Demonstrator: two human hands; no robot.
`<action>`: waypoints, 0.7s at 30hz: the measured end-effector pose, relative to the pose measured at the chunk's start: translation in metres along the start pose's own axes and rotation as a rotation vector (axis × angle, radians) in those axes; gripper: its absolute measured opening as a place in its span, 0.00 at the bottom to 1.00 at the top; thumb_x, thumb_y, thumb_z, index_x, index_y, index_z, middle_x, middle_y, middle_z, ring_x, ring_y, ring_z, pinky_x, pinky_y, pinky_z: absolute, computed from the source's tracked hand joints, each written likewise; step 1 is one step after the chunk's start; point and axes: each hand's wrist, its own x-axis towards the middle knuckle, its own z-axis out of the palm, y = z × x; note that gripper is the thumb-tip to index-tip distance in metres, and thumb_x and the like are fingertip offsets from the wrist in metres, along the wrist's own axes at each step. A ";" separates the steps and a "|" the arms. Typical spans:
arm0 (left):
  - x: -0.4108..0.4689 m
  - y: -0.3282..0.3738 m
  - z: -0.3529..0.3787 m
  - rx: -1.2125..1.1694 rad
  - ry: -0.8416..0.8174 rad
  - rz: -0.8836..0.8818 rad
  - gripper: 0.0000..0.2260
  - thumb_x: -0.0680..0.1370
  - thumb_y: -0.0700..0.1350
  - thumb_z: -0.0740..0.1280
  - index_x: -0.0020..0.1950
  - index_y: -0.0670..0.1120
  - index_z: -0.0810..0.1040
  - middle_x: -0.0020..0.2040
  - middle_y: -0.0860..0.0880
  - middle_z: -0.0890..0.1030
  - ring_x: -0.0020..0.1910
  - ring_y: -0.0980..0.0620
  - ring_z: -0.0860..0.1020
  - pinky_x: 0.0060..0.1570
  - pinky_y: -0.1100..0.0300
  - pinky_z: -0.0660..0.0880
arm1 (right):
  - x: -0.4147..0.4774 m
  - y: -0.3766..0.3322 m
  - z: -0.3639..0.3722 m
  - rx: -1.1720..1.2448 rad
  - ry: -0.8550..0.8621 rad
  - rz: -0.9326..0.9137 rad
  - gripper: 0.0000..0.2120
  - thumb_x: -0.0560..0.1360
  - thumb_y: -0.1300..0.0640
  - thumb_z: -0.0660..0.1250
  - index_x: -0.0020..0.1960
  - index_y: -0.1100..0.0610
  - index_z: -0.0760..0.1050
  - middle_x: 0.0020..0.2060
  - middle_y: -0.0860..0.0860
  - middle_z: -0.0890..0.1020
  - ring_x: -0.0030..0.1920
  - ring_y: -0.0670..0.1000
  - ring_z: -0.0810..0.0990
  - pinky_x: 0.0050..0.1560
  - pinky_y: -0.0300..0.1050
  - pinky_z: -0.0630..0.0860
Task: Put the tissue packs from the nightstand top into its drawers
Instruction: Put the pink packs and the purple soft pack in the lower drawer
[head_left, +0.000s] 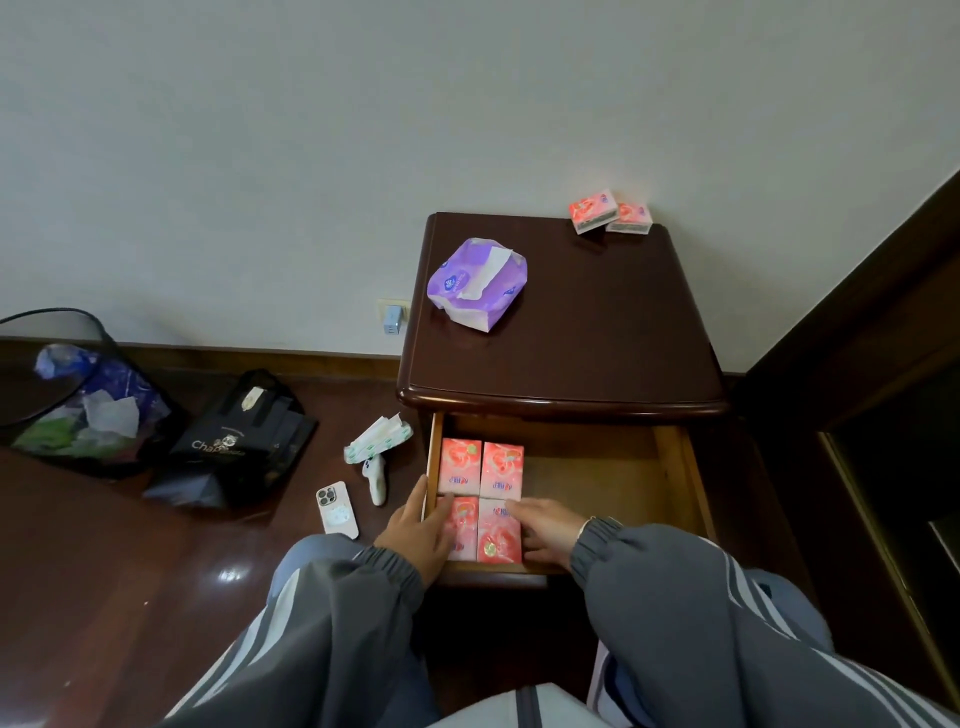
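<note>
Head view, lower centre: four pink packs (501, 470) sit in the open drawer (670, 467). Left grip (415, 530) & right grip (545, 530) lie fairly flat against the near two, squaring them, clasping nothing. Upper right, at back of nightstand top (571, 338): two spare packs (610, 212). Purple pack (477, 280) mid-frame. Prob. light, soft, slick wrap, so pinch across narrow sides, gently.

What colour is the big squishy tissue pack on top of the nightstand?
Purple, with a white tissue sticking out: the big tissue pack shows best in the head view.
</note>
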 end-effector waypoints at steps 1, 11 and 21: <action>-0.002 0.001 -0.001 0.017 -0.017 -0.016 0.24 0.82 0.57 0.50 0.77 0.57 0.54 0.79 0.49 0.42 0.75 0.44 0.58 0.72 0.53 0.61 | -0.002 0.000 0.002 -0.015 0.011 -0.010 0.21 0.80 0.50 0.57 0.71 0.57 0.64 0.67 0.57 0.72 0.68 0.58 0.70 0.67 0.52 0.66; -0.007 0.014 -0.054 0.036 0.013 -0.026 0.20 0.80 0.54 0.56 0.71 0.52 0.67 0.71 0.47 0.68 0.65 0.47 0.72 0.64 0.51 0.71 | -0.040 -0.021 -0.027 -0.313 0.112 -0.143 0.21 0.79 0.51 0.60 0.70 0.56 0.65 0.64 0.54 0.74 0.64 0.55 0.74 0.65 0.50 0.72; 0.075 0.088 -0.198 -0.322 0.501 0.180 0.11 0.78 0.43 0.64 0.58 0.47 0.79 0.50 0.49 0.83 0.50 0.49 0.80 0.46 0.66 0.68 | -0.053 -0.119 -0.167 -0.459 0.283 -0.497 0.07 0.77 0.56 0.64 0.55 0.50 0.75 0.50 0.49 0.82 0.49 0.46 0.80 0.43 0.32 0.72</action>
